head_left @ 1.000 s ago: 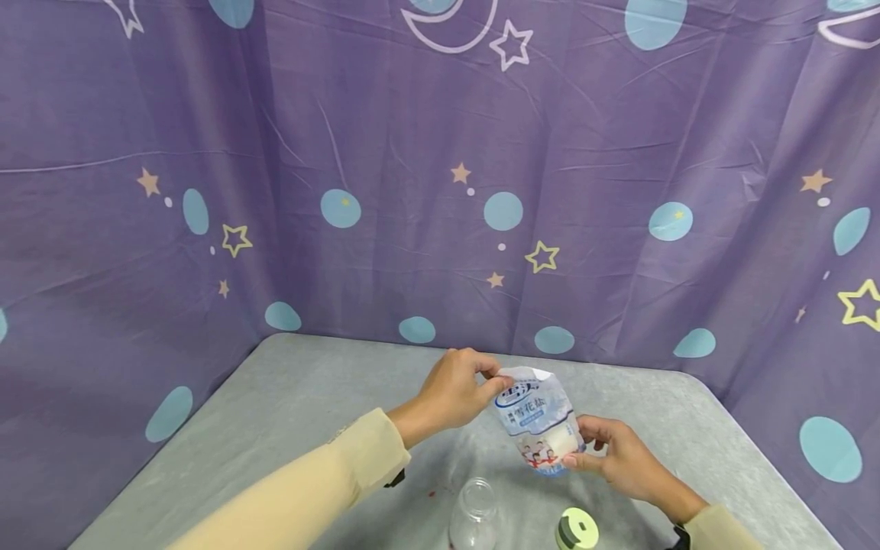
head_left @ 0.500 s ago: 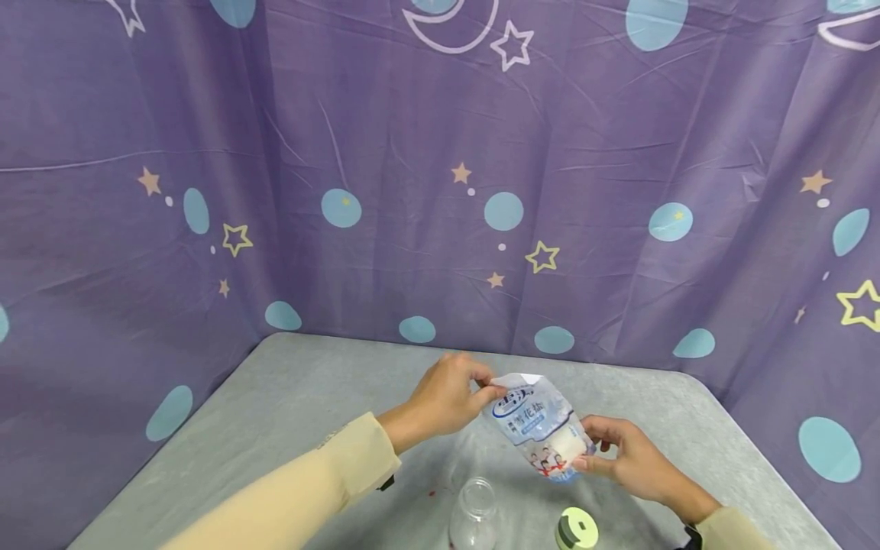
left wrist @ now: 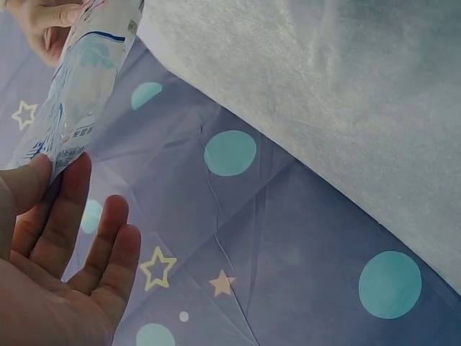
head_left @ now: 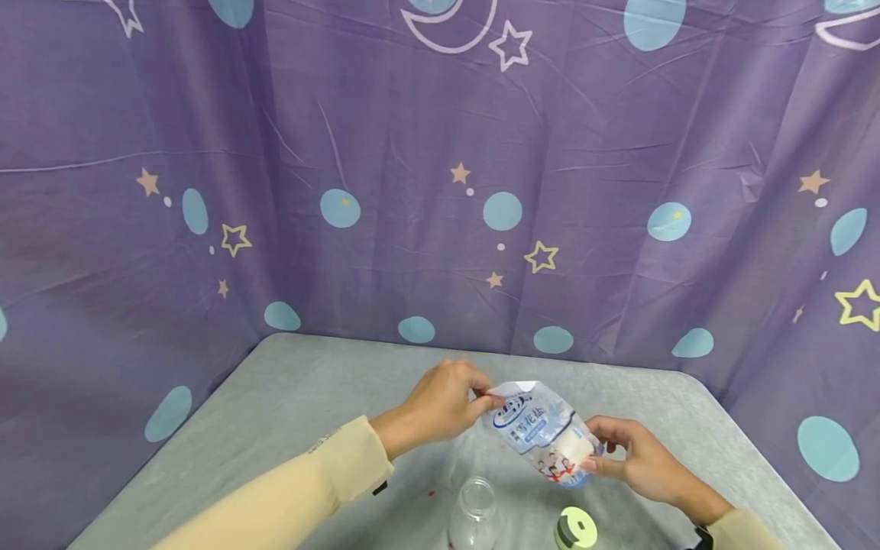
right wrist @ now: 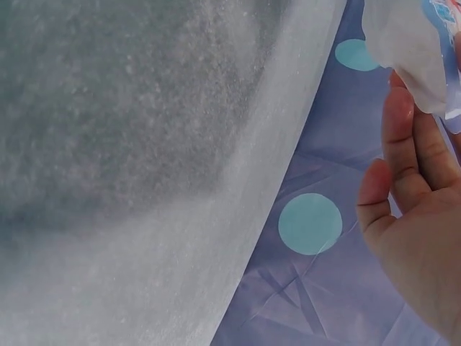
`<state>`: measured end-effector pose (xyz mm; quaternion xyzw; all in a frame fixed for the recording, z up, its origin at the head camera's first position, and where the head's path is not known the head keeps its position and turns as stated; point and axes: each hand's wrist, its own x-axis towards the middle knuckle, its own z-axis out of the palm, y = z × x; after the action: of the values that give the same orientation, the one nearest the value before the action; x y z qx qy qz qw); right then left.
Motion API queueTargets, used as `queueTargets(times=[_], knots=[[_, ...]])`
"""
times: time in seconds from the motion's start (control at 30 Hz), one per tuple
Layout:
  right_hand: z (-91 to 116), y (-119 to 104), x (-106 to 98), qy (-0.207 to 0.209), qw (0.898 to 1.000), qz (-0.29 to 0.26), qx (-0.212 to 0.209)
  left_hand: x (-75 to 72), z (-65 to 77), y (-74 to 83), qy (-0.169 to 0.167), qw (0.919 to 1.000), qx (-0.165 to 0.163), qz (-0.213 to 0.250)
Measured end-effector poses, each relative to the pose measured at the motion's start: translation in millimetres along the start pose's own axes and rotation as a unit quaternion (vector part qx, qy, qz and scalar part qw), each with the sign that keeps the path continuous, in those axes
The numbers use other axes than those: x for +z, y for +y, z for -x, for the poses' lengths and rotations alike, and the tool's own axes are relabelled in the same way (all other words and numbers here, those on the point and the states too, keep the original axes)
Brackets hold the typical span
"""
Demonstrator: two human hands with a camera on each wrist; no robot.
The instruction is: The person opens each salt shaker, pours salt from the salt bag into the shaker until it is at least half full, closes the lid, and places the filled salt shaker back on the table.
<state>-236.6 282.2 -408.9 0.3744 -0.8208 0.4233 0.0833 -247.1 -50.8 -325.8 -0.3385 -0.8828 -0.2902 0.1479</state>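
A clear jar and a green piece, possibly a lid, sit nearest on a grey table. Beyond, a person's left hand pinches a corner of a tilted, raised pouch, right hand gripping its lower end, before a purple curtain.

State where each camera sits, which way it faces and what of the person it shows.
Head: worn on the head, facing forward and down at the table and curtain; left hand, right hand and sleeves show.
Left wrist: on that wrist, facing the left hand's grip on the bag; that hand and part of the right hand show.
Right wrist: on that wrist, facing the right hand and bag; that hand shows.
Both wrist views share bag, table and curtain.
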Motion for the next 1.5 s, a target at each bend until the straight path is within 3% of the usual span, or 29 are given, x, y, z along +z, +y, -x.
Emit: queueTargets(times=[0.63, 0.93, 1.5], knots=[[2.4, -9.3, -11.6, 0.002, 1.000, 0.015, -0.009, -2.9, 8.9, 3.6, -0.028, 0.9994, -0.014, 0.018], [4.4, -14.2, -15.6, 0.003, 1.000, 0.020, -0.013, -0.2, 15.1, 2.4, -0.039, 0.9975, -0.029, 0.052], [3.7, -22.3, -21.2, 0.002, 1.000, 0.021, -0.011, 0.0, 22.9, 0.2, -0.036, 0.9980, 0.000, 0.053]])
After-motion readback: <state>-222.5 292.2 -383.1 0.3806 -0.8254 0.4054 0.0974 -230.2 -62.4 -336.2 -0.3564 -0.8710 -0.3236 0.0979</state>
